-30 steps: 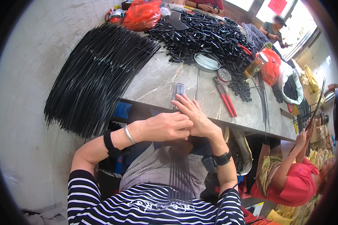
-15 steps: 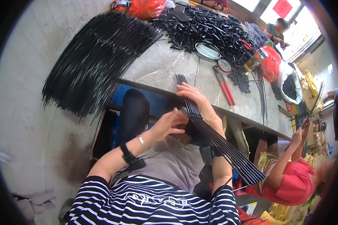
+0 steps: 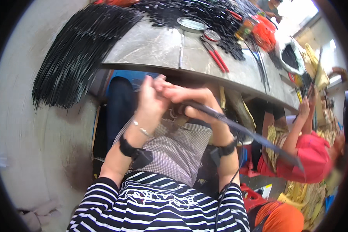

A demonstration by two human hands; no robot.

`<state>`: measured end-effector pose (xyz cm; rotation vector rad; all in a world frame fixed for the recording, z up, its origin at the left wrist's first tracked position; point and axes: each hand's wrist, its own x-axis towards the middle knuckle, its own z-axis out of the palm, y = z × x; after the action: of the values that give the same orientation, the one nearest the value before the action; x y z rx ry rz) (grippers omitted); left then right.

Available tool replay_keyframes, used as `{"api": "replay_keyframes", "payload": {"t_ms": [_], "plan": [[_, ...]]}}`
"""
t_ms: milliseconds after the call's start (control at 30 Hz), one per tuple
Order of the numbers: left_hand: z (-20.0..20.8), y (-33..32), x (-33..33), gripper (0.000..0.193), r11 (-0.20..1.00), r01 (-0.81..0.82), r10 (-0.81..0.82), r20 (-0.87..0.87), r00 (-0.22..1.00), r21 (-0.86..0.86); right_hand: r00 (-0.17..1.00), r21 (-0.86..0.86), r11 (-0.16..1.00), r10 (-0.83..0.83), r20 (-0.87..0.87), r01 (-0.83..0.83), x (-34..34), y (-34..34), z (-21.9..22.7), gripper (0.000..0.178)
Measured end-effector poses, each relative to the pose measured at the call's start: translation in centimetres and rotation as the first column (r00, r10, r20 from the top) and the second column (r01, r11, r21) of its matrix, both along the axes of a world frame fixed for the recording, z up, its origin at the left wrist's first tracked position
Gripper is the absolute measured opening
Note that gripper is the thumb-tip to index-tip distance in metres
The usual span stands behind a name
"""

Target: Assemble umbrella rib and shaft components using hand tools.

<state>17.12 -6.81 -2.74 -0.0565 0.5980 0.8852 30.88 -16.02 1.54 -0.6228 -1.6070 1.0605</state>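
My right hand (image 3: 197, 96) is closed round a bundle of thin black rods (image 3: 251, 133). From my palm the bundle slants down to the right, its far end smeared by motion. My left hand (image 3: 150, 98) is raised against the fingers of my right hand, above my lap and in front of the table edge. Blur hides what its fingers do and whether they touch the rods' near end.
A large stack of black rods (image 3: 71, 54) hangs over the left end of the grey table (image 3: 154, 48). On the table are a round dish (image 3: 192, 24), red-handled pliers (image 3: 216, 56) and heaped black pieces (image 3: 205, 9). A person in red (image 3: 305, 158) works at the right.
Both hands have come together, nearer my body. The rods, fanned out flat before, now form a narrow bundle. The view has shifted, so the table sits higher.
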Motion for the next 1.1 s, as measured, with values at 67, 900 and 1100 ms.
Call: {"api": "replay_keyframes", "payload": {"t_ms": [67, 900, 1100], "plan": [[2.6, 1.6, -3.3, 0.040, 0.967, -0.147, 0.161, -0.048, 0.986, 0.210, 0.990, -0.087, 0.987, -0.137, -0.004, 0.137, -2.3, 1.0, -0.3, 0.065], [5.4, 0.3, 1.6, 0.044, 0.069, 0.461, 0.647, -0.392, 0.654, 0.885, 0.899, -0.251, 0.882, -0.431, -0.084, 0.399, -7.2, 1.2, -7.5, 0.007], [0.4, 0.6, 1.7, 0.079, 0.135, 0.542, 0.121, -0.557, 0.822, 0.829, 0.930, -0.539, 0.832, -0.293, -0.223, 0.133, -4.0, 0.2, -11.6, 0.008]]}}
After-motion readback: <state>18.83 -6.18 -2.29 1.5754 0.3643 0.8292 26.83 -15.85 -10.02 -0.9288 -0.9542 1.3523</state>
